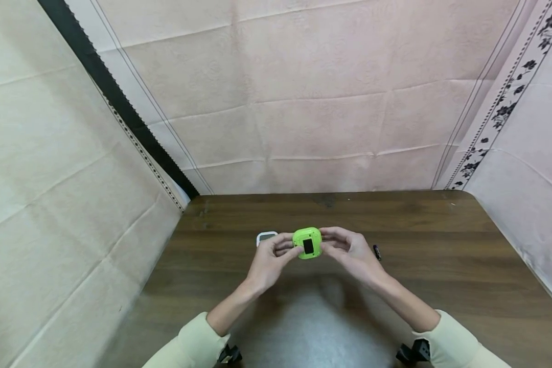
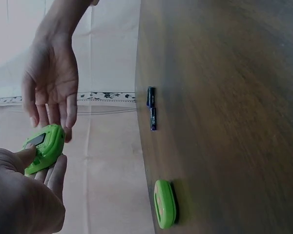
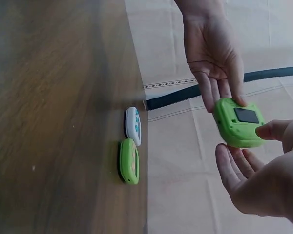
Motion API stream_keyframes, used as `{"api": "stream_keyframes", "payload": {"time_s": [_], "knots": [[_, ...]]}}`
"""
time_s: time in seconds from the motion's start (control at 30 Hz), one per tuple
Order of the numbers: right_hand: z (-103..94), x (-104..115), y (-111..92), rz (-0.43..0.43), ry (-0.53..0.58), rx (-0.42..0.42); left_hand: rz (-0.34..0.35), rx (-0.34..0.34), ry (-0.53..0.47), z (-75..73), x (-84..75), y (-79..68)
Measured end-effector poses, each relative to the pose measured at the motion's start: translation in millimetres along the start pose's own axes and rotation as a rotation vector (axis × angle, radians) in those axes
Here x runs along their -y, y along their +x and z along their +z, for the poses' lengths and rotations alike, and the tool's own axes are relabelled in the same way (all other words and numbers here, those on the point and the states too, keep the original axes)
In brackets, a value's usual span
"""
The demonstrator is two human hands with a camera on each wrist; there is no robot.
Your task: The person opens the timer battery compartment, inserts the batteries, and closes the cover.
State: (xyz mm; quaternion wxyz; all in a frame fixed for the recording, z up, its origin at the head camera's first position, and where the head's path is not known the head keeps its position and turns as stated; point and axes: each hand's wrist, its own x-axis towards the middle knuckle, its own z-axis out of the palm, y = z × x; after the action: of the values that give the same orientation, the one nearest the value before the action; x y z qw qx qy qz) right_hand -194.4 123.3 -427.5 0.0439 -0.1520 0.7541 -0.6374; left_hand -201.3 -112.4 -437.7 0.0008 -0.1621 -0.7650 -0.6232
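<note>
A green digital timer [image 1: 307,243], its face with a dark rectangle turned up toward me, is held above the table. My left hand [image 1: 269,261] pinches it from the left, thumb on its face and fingers behind. At its right edge, the extended fingers and thumb of my right hand [image 1: 354,254] touch or nearly touch it; the exact contact is partly hidden. On the table, a second green timer [image 3: 129,162] lies beside a white timer [image 3: 133,126] with blue buttons. The left hand covers most of them in the head view.
Two small dark batteries [image 2: 153,108] lie end to end on the table, right of my hands. The brown wooden table [image 1: 257,214] ends at a pale hanging cloth [image 1: 313,128] behind, with more cloth on both sides.
</note>
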Motion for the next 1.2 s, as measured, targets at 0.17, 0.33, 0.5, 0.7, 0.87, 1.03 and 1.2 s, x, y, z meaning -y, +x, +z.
{"api": "stream_keyframes", "payload": {"time_s": [0.17,0.33,0.5,0.7,0.87,1.03,1.2], "knots": [[0.8,-1,-4,-0.046,-0.052,-0.040,-0.008,0.029,0.003,1.7,3.9,-1.1],[2.6,-3,-5,-0.074,-0.081,-0.087,0.002,0.046,0.006,5.0,5.7,-2.9],[3.4,-4,-5,-0.106,-0.147,-0.141,-0.004,0.061,0.001,8.1,5.2,-4.0],[6.1,-7,-7,-0.107,-0.252,-0.189,-0.001,0.049,0.021,12.9,6.6,-6.9],[8.3,-10,-8,-0.107,-0.270,-0.189,-0.016,0.026,0.042,15.9,7.2,-9.9],[9.3,-13,-8,-0.103,-0.285,-0.196,-0.009,0.017,0.041,17.5,9.4,-10.4],[10.6,-16,-10,-0.087,-0.310,-0.199,-0.013,0.012,0.042,19.2,12.8,-10.3]]}}
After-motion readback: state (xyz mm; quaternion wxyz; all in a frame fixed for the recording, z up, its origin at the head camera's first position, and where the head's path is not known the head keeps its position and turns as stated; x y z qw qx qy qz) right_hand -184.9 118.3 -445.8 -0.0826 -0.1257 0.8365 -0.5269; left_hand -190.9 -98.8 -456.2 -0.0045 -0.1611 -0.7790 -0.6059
